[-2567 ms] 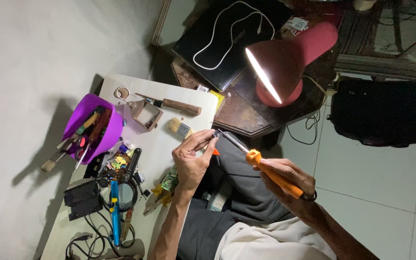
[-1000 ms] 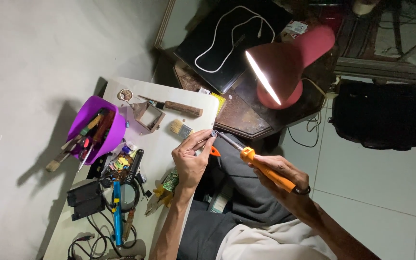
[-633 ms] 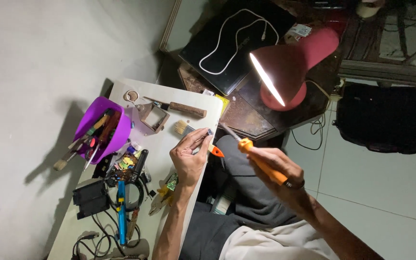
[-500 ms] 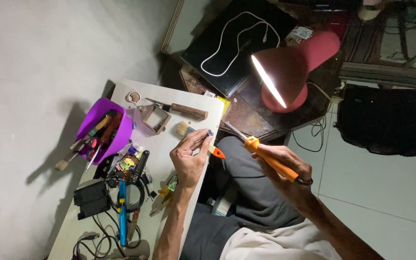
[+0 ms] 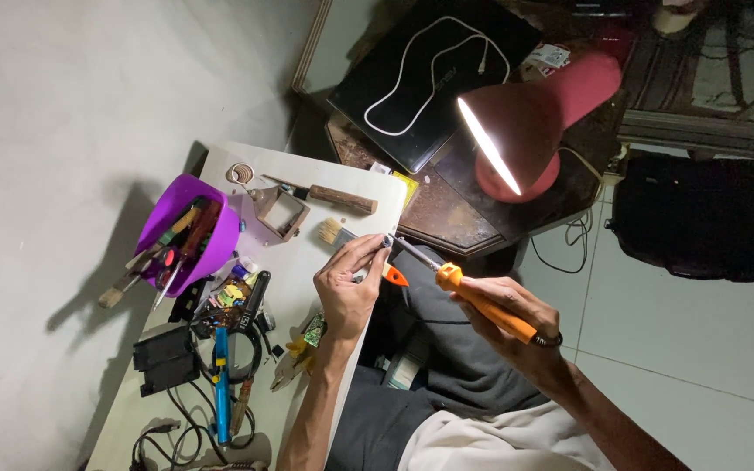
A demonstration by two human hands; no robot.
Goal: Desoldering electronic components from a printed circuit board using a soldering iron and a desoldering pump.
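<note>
**Soldering iron tip meets small part held over table edge**

Right hand [image 5: 508, 316] wraps closed around the orange handle of a soldering iron [image 5: 482, 303], held out over the person's lap, off the table. The iron's metal shaft angles up-left, tip reaching the left hand's fingertips.

Left hand [image 5: 348, 283] is closed in a pinch, thumb and fingers gripping a small part [image 5: 386, 242] at the white table's [image 5: 368, 187] right edge. The part is too small to identify; the tip looks to be touching or just beside it. A small orange piece [image 5: 395, 277] sticks out just below the left hand, between both hands; cannot tell what holds it.

On the table: a flat paintbrush [image 5: 335, 231] just beside the left fingers, a wooden-handled tool [image 5: 329, 197] near the far edge, a small square frame-like box [image 5: 279, 212] beside it. A purple bowl [image 5: 187, 234] full of tools sits at the left. Nearer the person are a blue-handled tool [image 5: 221, 384], a black box [image 5: 165, 359], tangled black cables [image 5: 176, 427] and a small green circuit board [image 5: 313, 331] by the left wrist.

A red desk lamp [image 5: 525, 122], lit, stands on the dark side table [image 5: 447, 209] beyond; a black laptop [image 5: 434, 74] with a white cable [image 5: 412, 65] lies behind it. A black bag [image 5: 700, 218] sits on the tiled floor at right.
</note>
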